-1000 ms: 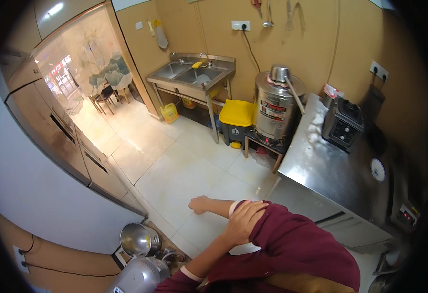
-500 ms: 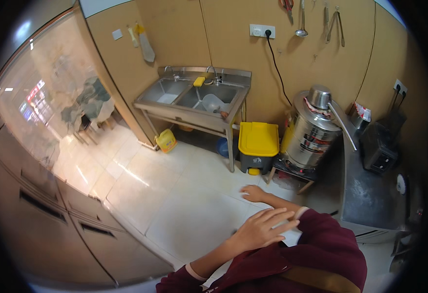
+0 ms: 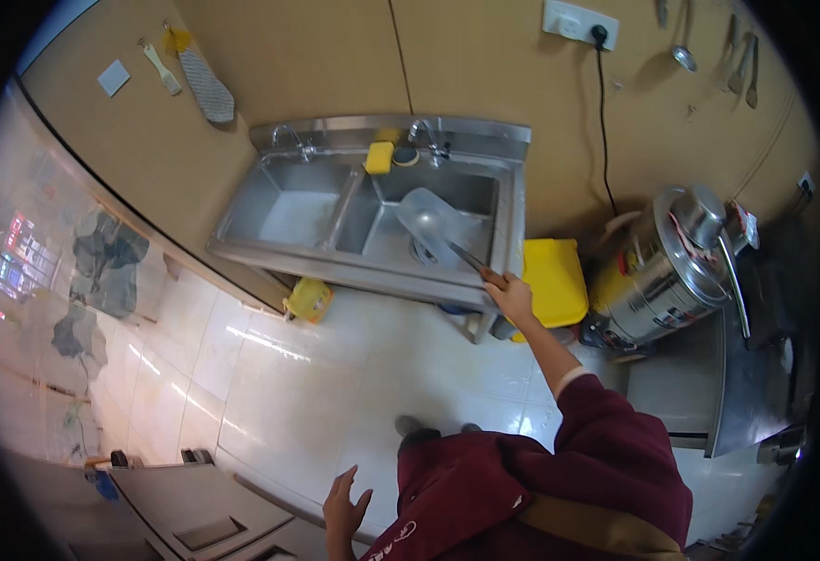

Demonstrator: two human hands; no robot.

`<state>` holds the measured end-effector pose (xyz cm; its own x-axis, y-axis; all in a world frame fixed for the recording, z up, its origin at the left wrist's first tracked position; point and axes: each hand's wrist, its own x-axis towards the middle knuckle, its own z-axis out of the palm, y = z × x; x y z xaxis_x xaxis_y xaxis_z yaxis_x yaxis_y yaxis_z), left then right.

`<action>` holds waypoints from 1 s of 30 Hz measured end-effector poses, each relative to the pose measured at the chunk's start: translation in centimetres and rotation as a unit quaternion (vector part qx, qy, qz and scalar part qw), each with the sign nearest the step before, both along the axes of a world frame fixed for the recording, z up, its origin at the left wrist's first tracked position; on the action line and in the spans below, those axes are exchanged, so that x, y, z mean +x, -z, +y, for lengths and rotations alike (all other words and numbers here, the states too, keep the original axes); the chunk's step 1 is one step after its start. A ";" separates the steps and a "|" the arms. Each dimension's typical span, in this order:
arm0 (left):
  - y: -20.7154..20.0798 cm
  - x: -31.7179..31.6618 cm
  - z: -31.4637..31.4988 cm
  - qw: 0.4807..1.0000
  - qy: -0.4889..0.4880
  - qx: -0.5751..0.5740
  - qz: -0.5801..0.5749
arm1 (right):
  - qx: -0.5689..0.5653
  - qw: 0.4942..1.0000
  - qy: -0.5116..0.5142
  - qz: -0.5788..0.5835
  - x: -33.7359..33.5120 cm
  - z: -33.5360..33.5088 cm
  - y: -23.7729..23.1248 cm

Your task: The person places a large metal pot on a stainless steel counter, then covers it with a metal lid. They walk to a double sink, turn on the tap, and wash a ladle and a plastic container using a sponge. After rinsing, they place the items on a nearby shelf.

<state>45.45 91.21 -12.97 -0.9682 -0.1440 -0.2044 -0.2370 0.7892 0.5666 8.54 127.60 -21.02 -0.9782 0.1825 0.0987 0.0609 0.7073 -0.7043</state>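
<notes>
At the front right corner of the steel sink (image 3: 354,264), my right hand (image 3: 511,297) grips the wooden end of a long metal utensil handle (image 3: 468,256). The handle slants into the right basin. Its head overlaps a translucent plastic scoop-like vessel (image 3: 419,201), so I cannot make out its kind. My left hand (image 3: 344,505) hangs low near the cabinet with fingers apart, holding nothing. On the sink's back ledge lie a yellow sponge (image 3: 379,158) and a round dark scrubber (image 3: 405,157), between two taps.
A yellow-lidded bin (image 3: 555,283) stands right of the sink, beside a large steel drum (image 3: 658,271) with a pot on top. Under the sink sits a yellow jug (image 3: 309,300). A steel counter (image 3: 756,383) lies at the right, cabinet doors (image 3: 195,510) at the lower left.
My view has come closer to the sink. My right hand has reached forward and taken hold of the utensil handle. My left hand has dropped down and to the left.
</notes>
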 end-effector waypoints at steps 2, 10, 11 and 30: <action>0.4 -4.5 -4.8 0.999 -0.030 0.028 0.018 | 0.031 0.997 0.030 -0.057 -1.8 -1.5 -1.2; -3.6 -40.1 -16.6 0.931 0.261 0.068 0.246 | 0.052 0.977 -0.028 0.204 -16.5 -14.0 -22.5; -4.5 -44.8 -15.3 0.912 0.290 0.112 0.266 | 0.042 0.977 -0.064 0.198 -17.2 -16.0 -25.5; -8.6 -74.6 -31.3 0.700 0.006 0.603 0.384 | -0.102 0.945 -0.061 -0.303 -40.3 -48.1 3.1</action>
<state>-29.16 59.94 -4.37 -0.8593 -0.3053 0.4103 0.5043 -0.3727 0.7789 -31.78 79.51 -24.17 -0.8585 0.0182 -0.5124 0.4238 0.5878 -0.6891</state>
